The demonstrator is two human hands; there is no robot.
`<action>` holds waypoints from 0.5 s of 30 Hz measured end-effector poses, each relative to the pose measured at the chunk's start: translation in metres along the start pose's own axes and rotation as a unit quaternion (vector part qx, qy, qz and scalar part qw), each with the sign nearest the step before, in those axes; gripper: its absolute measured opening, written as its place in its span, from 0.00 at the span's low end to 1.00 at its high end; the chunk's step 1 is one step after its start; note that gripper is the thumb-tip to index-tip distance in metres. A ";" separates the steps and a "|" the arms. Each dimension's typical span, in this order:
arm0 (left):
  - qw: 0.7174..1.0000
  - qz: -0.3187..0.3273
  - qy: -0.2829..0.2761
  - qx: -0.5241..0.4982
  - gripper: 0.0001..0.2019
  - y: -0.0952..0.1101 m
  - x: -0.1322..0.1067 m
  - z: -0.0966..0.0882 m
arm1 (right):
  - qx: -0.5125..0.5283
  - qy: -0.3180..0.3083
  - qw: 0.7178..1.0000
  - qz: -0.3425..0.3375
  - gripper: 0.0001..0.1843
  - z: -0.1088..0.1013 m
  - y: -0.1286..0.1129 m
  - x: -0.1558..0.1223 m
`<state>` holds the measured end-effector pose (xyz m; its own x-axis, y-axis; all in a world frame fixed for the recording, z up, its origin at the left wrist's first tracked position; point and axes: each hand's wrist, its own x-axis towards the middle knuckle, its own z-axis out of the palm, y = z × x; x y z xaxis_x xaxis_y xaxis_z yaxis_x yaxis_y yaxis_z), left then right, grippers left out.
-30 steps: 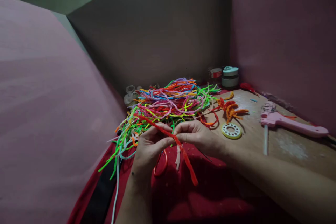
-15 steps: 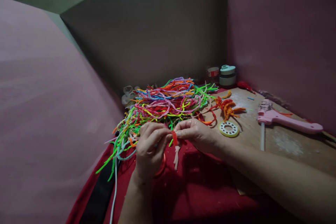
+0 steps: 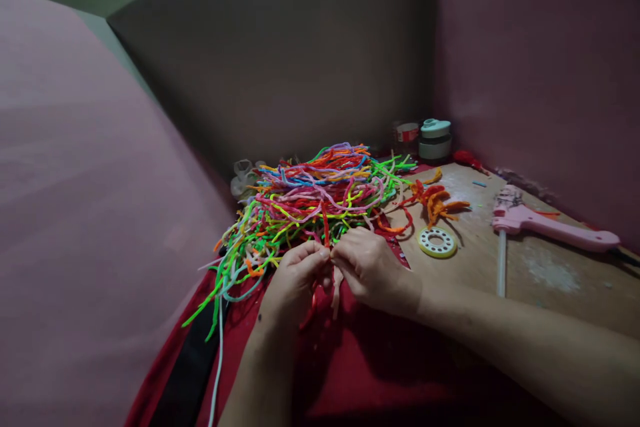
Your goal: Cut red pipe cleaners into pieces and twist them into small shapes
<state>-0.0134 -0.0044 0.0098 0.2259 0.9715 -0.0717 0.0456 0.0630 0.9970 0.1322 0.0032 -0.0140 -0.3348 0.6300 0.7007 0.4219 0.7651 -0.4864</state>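
Observation:
My left hand [image 3: 301, 273] and my right hand [image 3: 367, 267] meet fingertip to fingertip in front of the heap of pipe cleaners. Both are closed in a pinch on a red pipe cleaner [image 3: 326, 227], one end of which sticks up above the fingers. A pale beige strip [image 3: 336, 297] hangs below, between the hands; where it is fastened is hidden. Under my left hand shows part of a red-orange loop [image 3: 310, 315], possibly a scissors handle. Right behind the hands lies the tangled heap of many-coloured pipe cleaners [image 3: 320, 197].
On the brown board [image 3: 470, 280] at right lie a pink glue gun [image 3: 555, 223] with a clear stick, a round white-and-yellow disc with holes [image 3: 427, 247] and an orange-red pipe-cleaner piece [image 3: 437, 203]. A jar [image 3: 406, 137] and a pale green-lidded container [image 3: 435, 140] stand behind. Red cloth [image 3: 400, 373] covers the front.
The red pipe cleaner's end hung below my fingers and now points up. My right hand has turned over, its back upward, and both hands have drawn closer together.

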 end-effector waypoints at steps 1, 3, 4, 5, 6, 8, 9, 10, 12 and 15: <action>1.000 0.005 -0.003 -0.004 0.10 0.000 0.000 -0.001 | -0.006 0.004 1.000 -0.009 0.09 0.000 0.000 0.000; 0.999 0.035 0.017 0.026 0.11 -0.001 0.000 -0.003 | 0.048 -0.005 0.998 0.028 0.09 0.000 0.001 0.002; 0.997 0.054 0.033 0.052 0.11 0.000 -0.001 -0.004 | 0.106 -0.020 0.992 0.068 0.09 0.000 0.002 0.004; 0.993 0.071 0.049 0.078 0.11 0.000 -0.001 -0.004 | 0.175 -0.042 0.977 0.116 0.08 0.000 0.003 0.006; 0.990 0.083 0.061 0.100 0.11 0.001 -0.002 -0.005 | 0.244 -0.065 0.953 0.165 0.06 -0.001 0.005 0.009; 0.984 0.096 0.077 0.127 0.11 0.003 -0.002 -0.006 | 0.350 -0.108 0.896 0.250 0.04 0.000 0.007 0.012; 0.982 0.100 0.082 0.137 0.11 0.003 -0.003 -0.007 | 0.381 -0.118 0.874 0.278 0.04 0.000 0.008 0.013; 0.979 0.103 0.089 0.154 0.10 0.003 -0.003 -0.007 | 0.399 -0.121 0.859 0.298 0.04 0.000 0.009 0.013; 0.961 0.129 0.112 0.219 0.10 0.003 -0.003 -0.007 | 0.415 -0.111 0.843 0.325 0.04 0.001 0.010 0.013; 0.885 0.222 0.156 0.379 0.07 -0.001 -0.002 -0.006 | 0.416 -0.087 0.835 0.349 0.04 0.003 0.011 0.012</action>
<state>-0.0199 -0.0053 0.0088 0.1105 0.8850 0.4522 0.6858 -0.3972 0.6098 0.1304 0.0193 -0.0126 -0.4001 0.9154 0.0438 -0.1420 -0.0147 -0.9898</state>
